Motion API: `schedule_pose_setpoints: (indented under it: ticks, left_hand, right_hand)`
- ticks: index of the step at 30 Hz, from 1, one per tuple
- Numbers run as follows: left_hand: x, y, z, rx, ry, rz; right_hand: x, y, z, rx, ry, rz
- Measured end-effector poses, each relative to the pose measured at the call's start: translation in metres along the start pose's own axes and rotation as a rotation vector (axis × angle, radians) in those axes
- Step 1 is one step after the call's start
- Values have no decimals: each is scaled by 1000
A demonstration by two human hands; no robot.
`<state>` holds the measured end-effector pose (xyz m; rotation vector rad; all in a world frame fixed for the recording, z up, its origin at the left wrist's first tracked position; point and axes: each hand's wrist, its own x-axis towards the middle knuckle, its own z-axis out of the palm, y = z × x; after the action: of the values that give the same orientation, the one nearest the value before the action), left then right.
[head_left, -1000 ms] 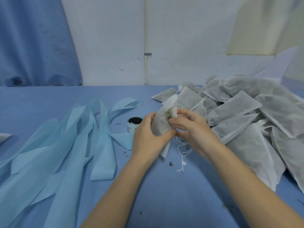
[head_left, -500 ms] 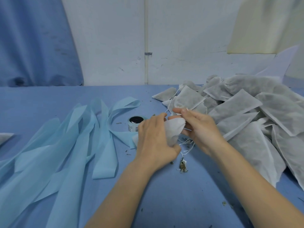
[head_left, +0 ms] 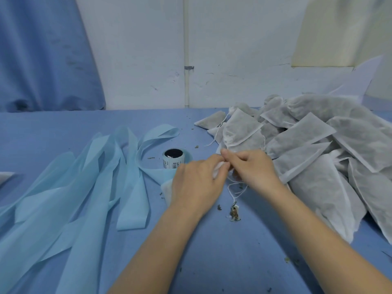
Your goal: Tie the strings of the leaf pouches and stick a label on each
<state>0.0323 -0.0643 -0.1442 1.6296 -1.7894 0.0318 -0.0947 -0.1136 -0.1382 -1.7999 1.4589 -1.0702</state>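
My left hand (head_left: 197, 183) holds down a white leaf pouch (head_left: 167, 190) on the blue table; most of the pouch is hidden under the hand. My right hand (head_left: 252, 168) meets the left at the pouch's mouth, fingers pinching its white string (head_left: 235, 190), which trails down toward a small clump of leaf bits (head_left: 234, 213). A roll of labels (head_left: 174, 159) stands just behind my left hand. A big heap of grey-white pouches (head_left: 318, 149) lies to the right.
Long light-blue backing strips (head_left: 89, 187) sprawl over the table's left half. Bits of leaf (head_left: 289, 259) dot the blue cloth (head_left: 222, 251) near me. A white wall with a pipe (head_left: 186, 60) and a blue curtain (head_left: 42, 54) stand behind the table.
The pouch has gone from raised between my hands to lying low on the table under my left hand. Both hands moved down and closer together at its mouth; leaf bits fell out.
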Motion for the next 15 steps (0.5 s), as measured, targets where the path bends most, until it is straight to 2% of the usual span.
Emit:
schedule_pose_setpoints:
  ticks: [2, 4, 6, 8, 10, 12, 15]
  left_hand:
    - [1, -2, -1, 14, 13, -3]
    - [2, -5, -2, -8, 23, -38]
    - [3, -7, -2, -47, 23, -69]
    - [3, -7, -2, -82, 11, -72]
    - [3, -6, -3, -105, -8, -60]
    - [4, -6, -3, -112, -46, -51]
    - [3, -5, -4, -184, -101, -73]
  right_hand:
    - [1, 0, -2, -287, 44, 42]
    - [-1, -1, -5, -504, 189, 24]
    - [-2, -1, -7, -323, 316, -102]
    - [-4, -4, -5, 10, 236, -204]
    - [-7, -8, 0, 177, 15, -197]
    - [-8, -5, 8, 193, -120, -184]
    - [-7, -3, 12, 33, -62, -129]
